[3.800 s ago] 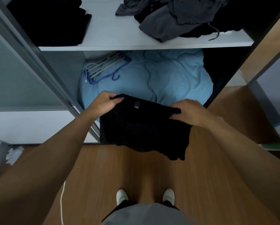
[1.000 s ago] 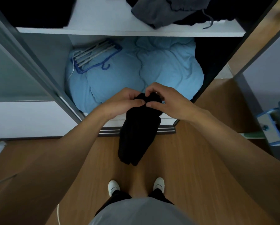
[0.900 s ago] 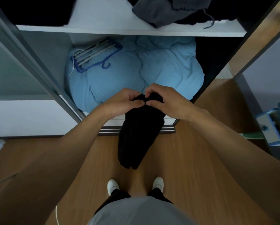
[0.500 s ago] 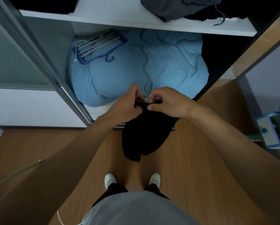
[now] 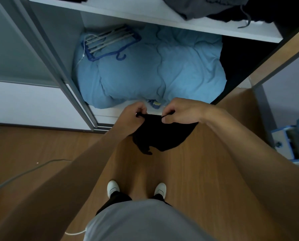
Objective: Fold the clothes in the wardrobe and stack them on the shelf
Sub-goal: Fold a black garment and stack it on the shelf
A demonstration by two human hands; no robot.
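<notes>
Black garment point(image 5: 162, 134) — held in the air in front of the open wardrobe point(image 5: 61, 28), above the wooden floor point(image 5: 188, 171) and well below the shelf point(image 5: 145, 19). Kind of garment not clear; all dark, no detail to read. Top edge stretched level between two hands set close together. Left hand point(image 5: 134, 119) clenched on the left corner, fingers curled round the cloth. Right hand point(image 5: 183, 112) grasping the right corner, cloth pinched between thumb and forefinger, remaining fingers curled in behind. Short strip of taut edge between the two grips. Lower part slack and bunched, drooping to an uneven tip nearer the left side.

Behind the hands, in the lower compartment: light blue duvet point(image 5: 154, 72), crumpled, filling most of the bottom; blue hanger rack point(image 5: 110, 42) with pale bars lying on its upper left part. Above, the white shelf with loose grey clothes point(image 5: 206, 6) heaped at the right, a drawstring point(image 5: 244, 18) dangling over the front edge. Grey sliding door point(image 5: 15, 49) at the left. Blue and white drawer unit point(image 5: 291, 143) at the far right. Pale cable point(image 5: 23, 173) across the floor on the left. White shoes point(image 5: 113, 187) side by side straight below the garment — toes toward the wardrobe.
</notes>
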